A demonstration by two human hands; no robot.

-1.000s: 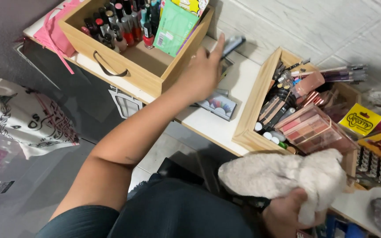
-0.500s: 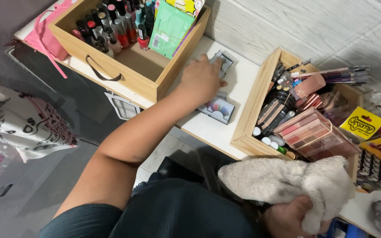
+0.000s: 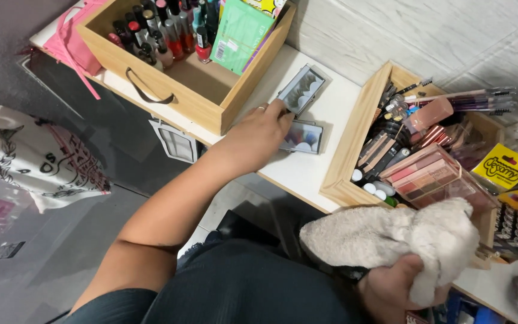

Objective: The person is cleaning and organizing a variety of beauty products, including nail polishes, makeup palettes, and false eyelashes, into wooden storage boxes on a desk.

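The right hand [image 3: 400, 288], nearest to the camera, is closing around a crumpled beige cloth [image 3: 391, 237] and holding it just before the counter [image 3: 307, 171] edge. Farther out, the left hand [image 3: 259, 135] has come back from the far edge since a second ago and is now resting on the white counter. Its fingers are pinching a grey lash tray [image 3: 301, 90], which is tilting up; it seems lifted, though I cannot see this clearly. Under the fingertips a small eyeshadow palette [image 3: 303, 137] is lying flat. Beyond the left hand, a wooden box [image 3: 235, 102] is holding nail polish bottles [image 3: 163, 42].
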